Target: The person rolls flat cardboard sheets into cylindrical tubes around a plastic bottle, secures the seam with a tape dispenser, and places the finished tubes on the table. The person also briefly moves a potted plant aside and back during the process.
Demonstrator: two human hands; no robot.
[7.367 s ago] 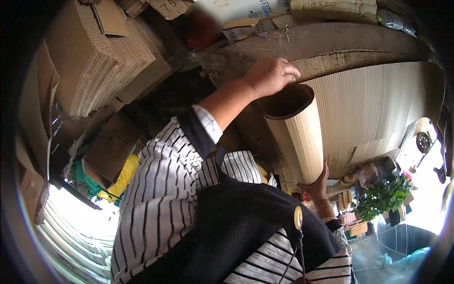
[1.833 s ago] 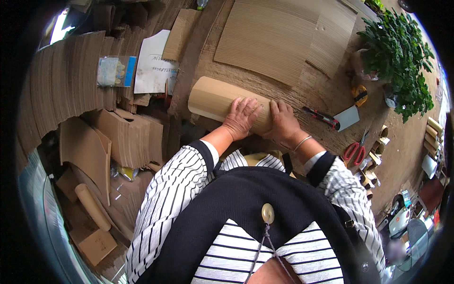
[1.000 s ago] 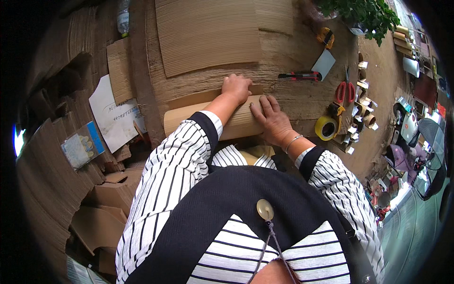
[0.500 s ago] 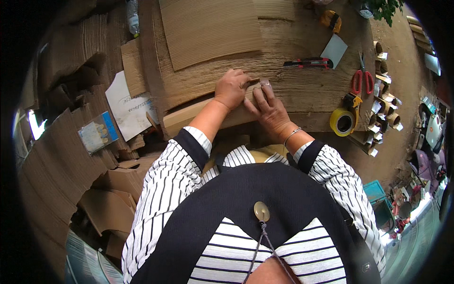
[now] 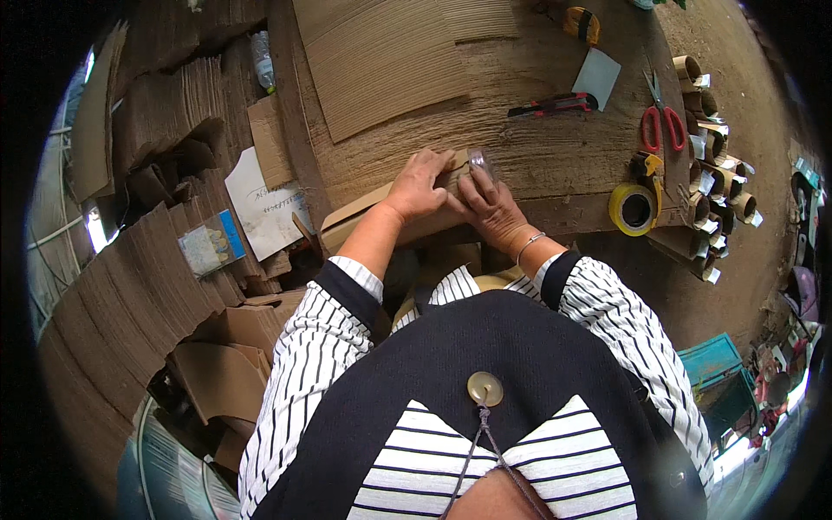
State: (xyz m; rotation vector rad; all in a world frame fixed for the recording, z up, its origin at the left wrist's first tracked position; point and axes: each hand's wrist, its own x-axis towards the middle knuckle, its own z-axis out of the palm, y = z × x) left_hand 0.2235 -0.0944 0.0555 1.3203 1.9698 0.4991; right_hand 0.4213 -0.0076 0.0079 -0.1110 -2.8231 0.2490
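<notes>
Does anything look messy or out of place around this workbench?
A clear plastic bottle seems to lie on its side at upper left, odd beside cardboard stacks with uneven edges. I see no spill or breakage, though the left hand and right hand partly hide the cardboard piece beneath.

The cardboard roll (image 5: 423,226) is tan, the scissors (image 5: 663,109) red-handled — the sleeves (image 5: 314,347) white, black-striped.

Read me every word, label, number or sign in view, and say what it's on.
White sheet: dark handwriting, too small and blurred to read.
Clear packet with blue edge: print, if any, unreadable.
White tags on the cardboard tubes: too small to read.
Cardboard roll: no writing visible.
</notes>
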